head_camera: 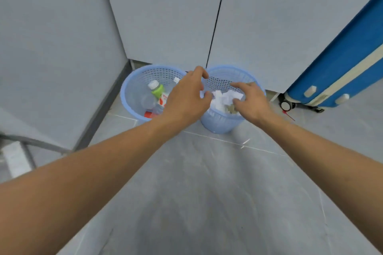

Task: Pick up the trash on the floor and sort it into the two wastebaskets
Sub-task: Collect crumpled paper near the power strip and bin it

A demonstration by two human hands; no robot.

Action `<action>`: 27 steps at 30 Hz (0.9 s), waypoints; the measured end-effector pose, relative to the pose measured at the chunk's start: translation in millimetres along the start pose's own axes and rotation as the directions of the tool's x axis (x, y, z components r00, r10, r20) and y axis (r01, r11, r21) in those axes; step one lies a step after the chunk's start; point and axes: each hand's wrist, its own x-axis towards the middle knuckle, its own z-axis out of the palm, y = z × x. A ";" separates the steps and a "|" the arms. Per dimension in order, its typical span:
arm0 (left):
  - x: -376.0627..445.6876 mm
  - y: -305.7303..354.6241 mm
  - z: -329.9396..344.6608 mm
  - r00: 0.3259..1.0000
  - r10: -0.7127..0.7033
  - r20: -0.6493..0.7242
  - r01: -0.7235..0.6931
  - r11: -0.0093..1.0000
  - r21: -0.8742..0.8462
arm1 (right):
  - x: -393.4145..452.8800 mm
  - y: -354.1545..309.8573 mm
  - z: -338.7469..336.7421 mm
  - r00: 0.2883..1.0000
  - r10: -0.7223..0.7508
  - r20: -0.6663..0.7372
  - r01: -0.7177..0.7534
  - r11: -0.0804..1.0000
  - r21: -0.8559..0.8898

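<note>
Two light blue mesh wastebaskets stand side by side in a corner. The left wastebasket (pixel 132 89) holds plastic bottles, one with a green label (pixel 157 90), and a red and white carton. The right wastebasket (pixel 219 124) holds crumpled white paper (pixel 224 98) and a brownish scrap. My left hand (pixel 186 97) hovers over the gap between the two rims, fingers spread, holding nothing. My right hand (pixel 250 99) hangs over the right wastebasket, fingers loosely curled above the paper, nothing clearly gripped.
Grey partition walls close in behind and to the left. A blue and cream suitcase (pixel 342 72) on wheels leans at the right. A black cable (pixel 217 16) runs down the wall behind the baskets. Grey tiled floor (pixel 196 192) spreads in front of me.
</note>
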 end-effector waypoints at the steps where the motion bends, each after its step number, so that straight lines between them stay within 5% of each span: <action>1: -14.8 -4.1 -25.0 1.000 -0.024 -0.004 0.024 1.000 -0.018 | -9.7 -13.7 -0.8 1.000 -0.020 0.015 0.020 1.000 0.002; 8: -148.5 -6.7 -218.0 0.982 -0.186 0.027 0.185 0.982 0.045 | -124.5 -159.0 -0.7 0.936 -0.291 0.198 0.290 0.956 0.033; 14: -273.0 4.7 -336.0 0.963 -0.268 0.028 0.258 0.946 0.198 | -259.7 -294.1 33.1 0.862 -0.446 0.239 0.394 0.888 0.238; 19: -362.7 -5.4 -433.8 0.933 -0.352 -0.075 0.359 0.923 0.135 | -354.1 -384.0 62.1 0.790 -0.519 0.327 0.432 0.849 0.303; 27: -464.8 -123.7 -430.6 0.824 -0.546 -0.150 0.562 0.821 0.099 | -370.1 -405.3 145.7 0.729 -0.402 0.554 0.422 0.901 0.099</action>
